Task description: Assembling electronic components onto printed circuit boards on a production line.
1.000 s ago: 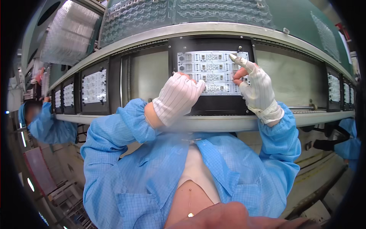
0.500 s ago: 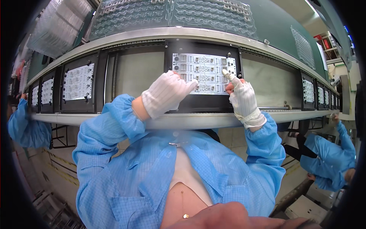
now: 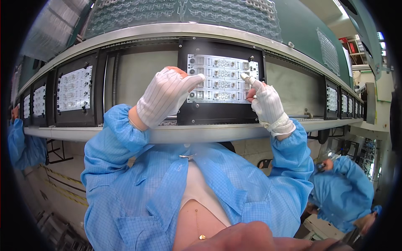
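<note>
White circuit panel [image 3: 224, 79] lies on a black plate [image 3: 222, 113]. Gloved left hand [image 3: 164, 96] curls at its left edge, right hand [image 3: 266, 102] at its right, index finger extended; whether the fingers grip anything cannot be told.

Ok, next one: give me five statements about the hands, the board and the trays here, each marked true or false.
1. The left hand wears a striped white glove. True.
2. The right hand is at the right part of the white circuit board. True.
3. The right hand is ungloved. False: it is gloved too.
4. The circuit board lies on a black plate. True.
5. Clear trays stand nearer the person than the board. False: the trays lie beyond it.
</note>
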